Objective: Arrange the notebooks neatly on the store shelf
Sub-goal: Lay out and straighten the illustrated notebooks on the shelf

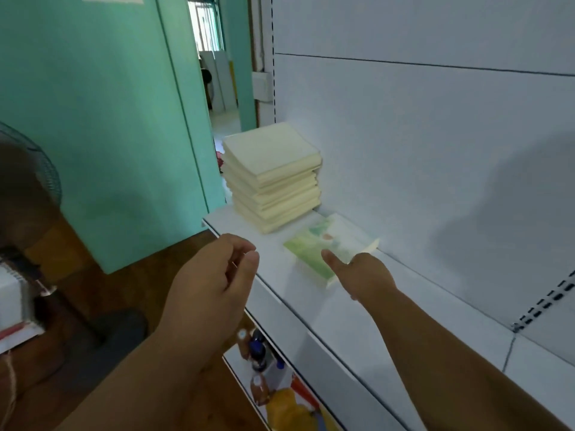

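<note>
one green-covered notebook [323, 244] lies flat on the white store shelf [314, 309], just beside a tall stack of pale yellow notebooks [273, 178] that sits at the shelf's left end against the back panel [435, 144]. the right hand [357, 272] grips the green notebook at its near edge, thumb on top of the cover. the left hand [211, 281] hovers off the shelf's front edge, fingers loosely curled, holding nothing. bottles [258, 353] stand on a lower shelf. a dark fan [31, 175] stands at the left by the teal wall [102, 119].
</note>
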{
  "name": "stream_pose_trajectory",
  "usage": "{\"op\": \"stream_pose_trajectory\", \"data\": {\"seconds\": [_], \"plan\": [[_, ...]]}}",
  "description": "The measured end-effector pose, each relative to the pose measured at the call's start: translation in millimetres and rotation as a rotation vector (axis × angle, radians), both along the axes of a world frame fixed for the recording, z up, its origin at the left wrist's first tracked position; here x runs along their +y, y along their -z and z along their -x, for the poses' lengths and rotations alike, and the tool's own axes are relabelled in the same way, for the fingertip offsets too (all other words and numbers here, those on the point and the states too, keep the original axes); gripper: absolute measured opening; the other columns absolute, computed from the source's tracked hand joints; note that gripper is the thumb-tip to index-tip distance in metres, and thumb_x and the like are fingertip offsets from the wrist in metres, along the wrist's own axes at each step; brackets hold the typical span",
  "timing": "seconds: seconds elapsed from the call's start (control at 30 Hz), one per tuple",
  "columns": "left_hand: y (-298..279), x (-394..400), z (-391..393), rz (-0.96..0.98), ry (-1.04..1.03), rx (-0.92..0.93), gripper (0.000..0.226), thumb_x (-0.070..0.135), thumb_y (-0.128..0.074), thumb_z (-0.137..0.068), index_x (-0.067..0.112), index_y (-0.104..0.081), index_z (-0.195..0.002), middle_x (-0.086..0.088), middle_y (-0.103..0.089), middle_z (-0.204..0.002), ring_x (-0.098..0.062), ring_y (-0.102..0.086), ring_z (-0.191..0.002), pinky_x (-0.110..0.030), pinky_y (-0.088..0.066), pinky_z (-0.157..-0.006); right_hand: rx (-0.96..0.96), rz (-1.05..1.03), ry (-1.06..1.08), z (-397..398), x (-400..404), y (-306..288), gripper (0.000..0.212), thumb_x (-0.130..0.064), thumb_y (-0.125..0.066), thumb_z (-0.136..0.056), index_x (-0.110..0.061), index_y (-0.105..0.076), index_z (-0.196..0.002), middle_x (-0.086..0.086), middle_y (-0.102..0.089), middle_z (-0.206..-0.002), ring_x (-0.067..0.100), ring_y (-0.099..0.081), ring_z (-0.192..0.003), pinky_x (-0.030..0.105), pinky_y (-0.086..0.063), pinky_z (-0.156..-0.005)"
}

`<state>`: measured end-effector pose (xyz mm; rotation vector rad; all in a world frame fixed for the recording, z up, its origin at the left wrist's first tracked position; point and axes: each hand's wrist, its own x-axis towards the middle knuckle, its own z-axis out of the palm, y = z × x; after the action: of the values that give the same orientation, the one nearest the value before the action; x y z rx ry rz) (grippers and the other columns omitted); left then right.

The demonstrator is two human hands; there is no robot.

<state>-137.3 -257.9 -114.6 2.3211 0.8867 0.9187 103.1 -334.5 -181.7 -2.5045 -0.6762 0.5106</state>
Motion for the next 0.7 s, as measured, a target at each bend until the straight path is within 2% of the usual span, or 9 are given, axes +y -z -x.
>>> {"op": "stream_pose_trajectory", "data": {"seconds": [0.1, 0.17, 0.23, 0.33, 0.43, 0.53, 0.6, 0.67, 0.7], "plan": [[20, 57, -19, 0.02, 0.095, 0.009, 0.015, 0.043, -0.047, -0.095, 0.034, -0.059, -0.092, 0.016, -0.061, -0.075, 0.001, -0.057, -0.078, -0.021, -0.043, -0.062, -0.042, 0.11, 0.092, -11, 30, 20, 0.08, -0.094, -0.031, -0.076, -0.017, -0.055, -0.08, -0.001, -0.057, -0.072, 0.023, -0.058, -0.079, 0.033, -0.046, -0.073], [27, 94, -33, 0.005, 0.206, 0.013, 0.018, 0.045, -0.045, -0.095, 0.034, -0.058, -0.089, 0.014, -0.06, -0.073, -0.002, -0.057, -0.075, -0.025, -0.046, -0.062, -0.04, 0.132, 0.183, -18, 44, 34, 0.078, -0.094, -0.043, -0.072, -0.018, -0.059, -0.087, -0.002, -0.061, -0.078, 0.022, -0.061, -0.082, 0.034, -0.049, -0.074], [27, 129, -50, -0.007, 0.339, 0.04, 0.021, 0.048, -0.042, -0.095, 0.034, -0.057, -0.088, 0.013, -0.059, -0.07, -0.003, -0.057, -0.074, -0.024, -0.045, -0.061, -0.011, 0.123, 0.275, -22, 48, 43, 0.07, -0.086, -0.056, -0.072, -0.018, -0.061, -0.089, -0.001, -0.062, -0.084, 0.021, -0.062, -0.083, 0.033, -0.05, -0.075], [16, 170, -76, -0.025, 0.493, 0.05, 0.019, 0.046, -0.043, -0.094, 0.035, -0.057, -0.087, 0.012, -0.059, -0.07, -0.004, -0.057, -0.076, -0.021, -0.045, -0.06, 0.025, 0.15, 0.394, -26, 54, 46, 0.057, -0.071, -0.064, -0.081, -0.015, -0.053, -0.08, -0.001, -0.054, -0.075, 0.017, -0.054, -0.071, 0.029, -0.042, -0.068], [8, 187, -96, 0.025, 0.615, 0.02, 0.019, 0.044, -0.045, -0.093, 0.034, -0.058, -0.087, 0.012, -0.06, -0.07, -0.006, -0.058, -0.073, -0.021, -0.043, -0.059, 0.024, 0.188, 0.483, -20, 51, 45, 0.048, -0.057, -0.065, -0.088, -0.01, -0.06, -0.091, 0.003, -0.057, -0.078, 0.022, -0.056, -0.075, 0.03, -0.044, -0.068], [4, 193, -106, 0.081, 0.709, 0.083, 0.013, 0.045, -0.046, -0.092, 0.037, -0.056, -0.09, 0.015, -0.059, -0.075, -0.003, -0.057, -0.074, -0.018, -0.037, -0.059, 0.085, -0.169, 0.671, 1, 46, 30, 0.026, -0.033, -0.066, -0.093, -0.01, -0.056, -0.088, 0.01, -0.06, -0.084, 0.022, -0.054, -0.064, 0.03, -0.044, -0.051], [7, 196, -113, 0.081, 0.721, 0.215, 0.031, 0.054, -0.044, -0.091, 0.034, -0.054, -0.113, 0.018, -0.06, -0.098, -0.002, -0.058, -0.08, -0.022, -0.043, -0.067, 0.139, -0.565, 0.792, 14, 43, 9, 0.027, -0.024, -0.067, -0.094, -0.007, -0.049, -0.084, 0.013, -0.057, -0.08, 0.021, -0.048, -0.058, 0.024, -0.035, -0.041], [10, 196, -120, 0.088, 0.702, 0.382, 0.055, 0.062, -0.041, -0.09, 0.029, -0.044, -0.134, 0.015, -0.058, -0.116, -0.007, -0.061, -0.092, -0.03, -0.047, -0.08, 0.221, -0.865, 0.761, 29, 45, -15, 0.029, -0.018, -0.068, -0.095, -0.005, -0.045, -0.085, 0.015, -0.055, -0.082, 0.017, -0.047, -0.057, 0.021, -0.033, -0.039], [11, 194, -121, 0.158, 0.722, 0.395, 0.054, 0.061, -0.043, -0.09, 0.03, -0.043, -0.134, 0.014, -0.06, -0.115, -0.011, -0.065, -0.092, -0.033, -0.049, -0.082, 0.266, -0.972, 0.687, 36, 49, -27, 0.029, -0.016, -0.068, -0.095, -0.003, -0.044, -0.086, 0.016, -0.054, -0.081, 0.014, -0.046, -0.053, 0.02, -0.031, -0.039]]}}
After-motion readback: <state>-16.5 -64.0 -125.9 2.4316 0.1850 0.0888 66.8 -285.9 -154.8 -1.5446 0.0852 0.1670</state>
